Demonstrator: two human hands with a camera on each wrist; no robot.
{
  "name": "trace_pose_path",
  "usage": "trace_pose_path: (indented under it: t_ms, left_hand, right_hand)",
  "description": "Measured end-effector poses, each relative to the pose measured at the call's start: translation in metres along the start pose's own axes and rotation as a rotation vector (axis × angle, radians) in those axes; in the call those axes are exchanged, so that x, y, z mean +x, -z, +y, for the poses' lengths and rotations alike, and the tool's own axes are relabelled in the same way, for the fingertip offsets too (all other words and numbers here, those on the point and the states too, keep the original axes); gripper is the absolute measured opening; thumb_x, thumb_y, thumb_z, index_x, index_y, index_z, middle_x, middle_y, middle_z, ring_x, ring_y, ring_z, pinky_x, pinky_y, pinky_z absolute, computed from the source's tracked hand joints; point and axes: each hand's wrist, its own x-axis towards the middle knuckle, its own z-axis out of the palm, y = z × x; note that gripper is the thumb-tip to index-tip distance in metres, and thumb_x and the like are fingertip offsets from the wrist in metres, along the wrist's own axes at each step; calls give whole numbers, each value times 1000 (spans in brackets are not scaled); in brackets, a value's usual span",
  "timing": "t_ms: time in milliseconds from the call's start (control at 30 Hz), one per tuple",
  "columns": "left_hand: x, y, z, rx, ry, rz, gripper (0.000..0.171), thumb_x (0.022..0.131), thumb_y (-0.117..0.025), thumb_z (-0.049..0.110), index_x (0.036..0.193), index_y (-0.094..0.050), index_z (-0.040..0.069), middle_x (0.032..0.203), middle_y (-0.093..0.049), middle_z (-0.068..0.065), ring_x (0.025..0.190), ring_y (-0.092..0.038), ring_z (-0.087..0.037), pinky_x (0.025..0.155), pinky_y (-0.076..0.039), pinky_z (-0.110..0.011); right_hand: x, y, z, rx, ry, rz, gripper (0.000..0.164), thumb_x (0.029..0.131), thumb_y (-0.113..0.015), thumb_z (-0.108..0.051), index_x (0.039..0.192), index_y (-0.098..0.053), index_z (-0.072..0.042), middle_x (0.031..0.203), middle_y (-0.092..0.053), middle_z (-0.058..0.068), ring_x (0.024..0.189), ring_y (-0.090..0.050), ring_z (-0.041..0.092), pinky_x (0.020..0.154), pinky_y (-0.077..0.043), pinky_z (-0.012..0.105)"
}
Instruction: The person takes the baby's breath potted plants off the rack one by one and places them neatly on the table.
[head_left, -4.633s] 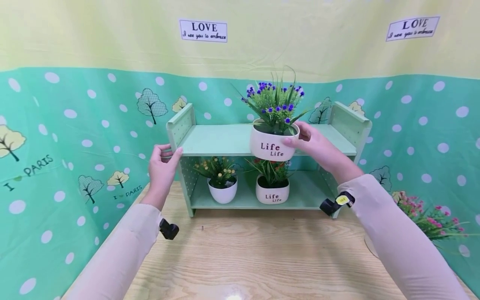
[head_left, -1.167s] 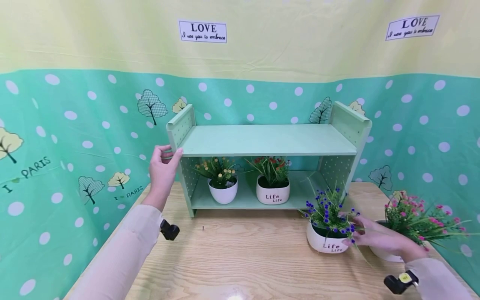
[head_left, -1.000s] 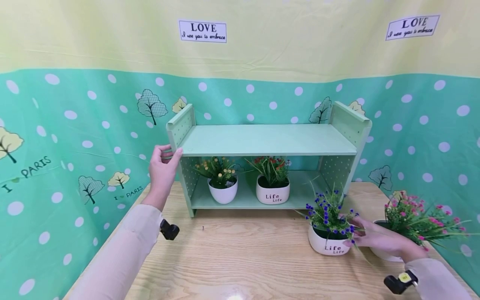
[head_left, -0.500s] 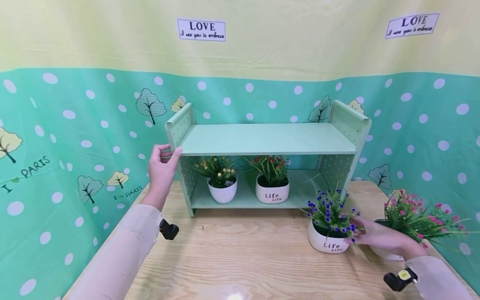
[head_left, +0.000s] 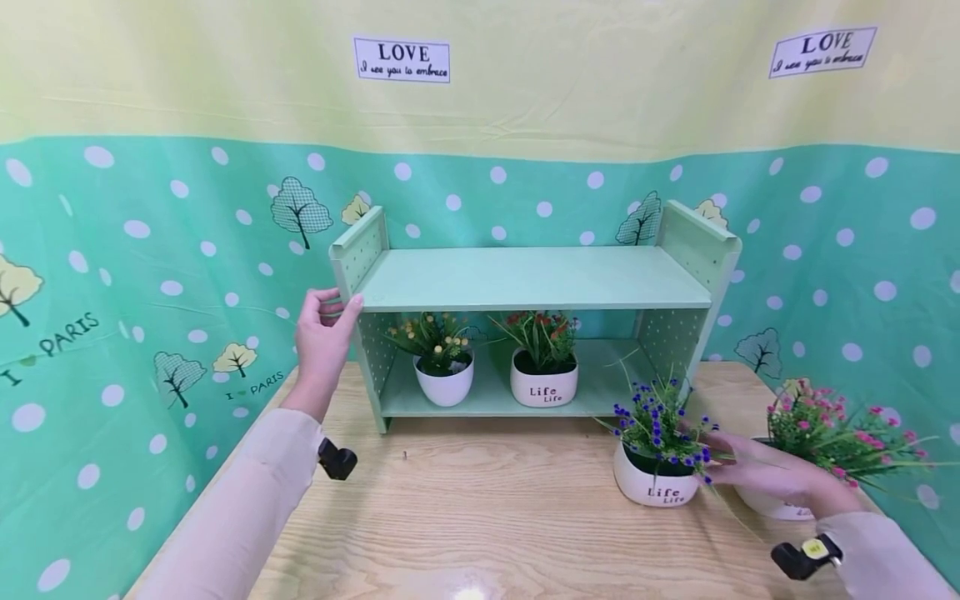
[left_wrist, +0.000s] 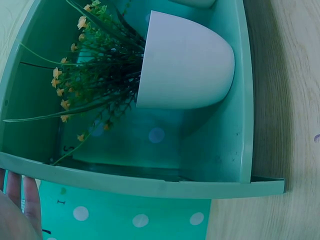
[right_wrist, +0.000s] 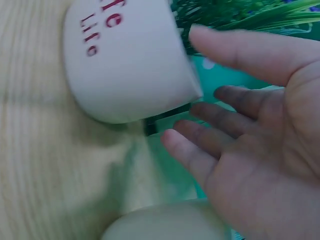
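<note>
My left hand [head_left: 324, 346] grips the left side of the pale green two-tier shelf [head_left: 525, 279], thumb at the front edge and fingers outside the side panel. On the table at right stands a potted plant with purple-blue flowers [head_left: 658, 475], in a white pot lettered "Life". My right hand [head_left: 761, 471] is beside it, fingers spread; in the right wrist view a gap shows between the fingers [right_wrist: 200, 145] and the pot [right_wrist: 125, 65]. Behind that hand, partly hidden by it, is a pink-flowered potted plant [head_left: 825, 429].
The lower tier bears a yellow-flowered plant in a round white pot [head_left: 444, 385] and a red-flowered one in a "Life" pot [head_left: 543, 382]. A printed curtain [head_left: 187, 275] hangs behind and beside the wooden table [head_left: 480, 517].
The purple-blue potted plant, earlier held in front of the top tier by my right hand, now stands on the table. My right hand has loosened from it and shifted slightly right. The left hand stays put.
</note>
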Motion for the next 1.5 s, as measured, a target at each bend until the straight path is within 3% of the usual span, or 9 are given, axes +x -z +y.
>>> trace_pose_path:
  t_ms: [100, 300, 433, 667, 800, 900, 1033, 1267, 1500]
  left_hand:
    - [0, 0, 0, 1, 0, -1, 46, 95, -69, 42, 126, -56, 11, 110, -59, -2, 94, -57, -14, 81, -51, -26]
    - [-1, 0, 1, 7, 9, -14, 48, 95, -68, 43, 128, -55, 10, 112, -59, -2, 96, -56, -14, 83, -51, -26]
    - [-1, 1, 2, 7, 7, -13, 48, 95, -68, 42, 128, -54, 10, 113, -59, -3, 97, -56, -14, 83, -51, -27]
    - [0, 0, 1, 1, 7, -8, 47, 94, -69, 42, 127, -55, 11, 112, -59, -2, 96, -56, -14, 83, -51, -27]
    - [-1, 1, 1, 3, 18, -5, 47, 95, -69, 41, 128, -55, 12, 113, -59, -2, 96, -56, -14, 82, -51, -27]
    - [-1, 1, 2, 2, 19, -8, 47, 95, -69, 41, 128, -55, 11, 113, -59, -2, 96, -56, -13, 82, -51, -26]
    - [0, 0, 2, 0, 15, -7, 47, 95, -69, 41, 128, -55, 10, 113, -59, -2, 96, -56, -14, 83, -52, -26]
    - [2, -1, 0, -5, -5, 5, 46, 95, -70, 41, 125, -56, 10, 110, -59, -1, 96, -57, -14, 82, -51, -26]
    - [1, -2, -1, -12, 1, 13, 45, 94, -70, 41, 125, -56, 10, 111, -60, -2, 95, -57, -14, 83, -52, -26]
  right_hand:
    - [0, 6, -8, -69, 85, 3, 75, 102, -57, -20, 155, -13, 9, 149, -24, 44, 133, -29, 63, 101, -38, 68]
    - [0, 22, -32, -109, 184, 76, 62, 108, -44, -15, 154, -13, 11, 150, -26, 40, 130, -36, 60, 93, -48, 25]
    - [-3, 37, -54, -158, 172, 176, 62, 109, -44, -20, 156, -15, 5, 152, -30, 35, 132, -40, 52, 92, -49, 26]
    - [-10, 67, -88, -187, 194, 386, 58, 108, -48, -23, 157, -24, -3, 143, -53, 8, 111, -56, -6, 78, -53, 18]
    - [-5, 77, -100, -76, 194, 529, 53, 106, -53, -26, 151, -36, -4, 122, -60, -20, 102, -62, -4, 82, -52, 14]
    - [0, 82, -108, -27, 153, 622, 51, 104, -56, -33, 146, -41, -7, 108, -63, -26, 95, -64, -3, 80, -50, 10]
    - [10, 87, -115, 18, 135, 678, 59, 103, -58, -36, 146, -38, -2, 108, -64, -18, 91, -65, -3, 79, -49, 9]
    - [28, 90, -124, 7, 72, 679, 80, 100, -55, -48, 151, -24, 6, 130, -47, 19, 86, -62, -5, 77, -51, 10]
    - [40, 87, -122, 56, 60, 734, 71, 96, -62, -48, 138, -37, 4, 121, -49, 12, 88, -59, -2, 75, -51, 11]
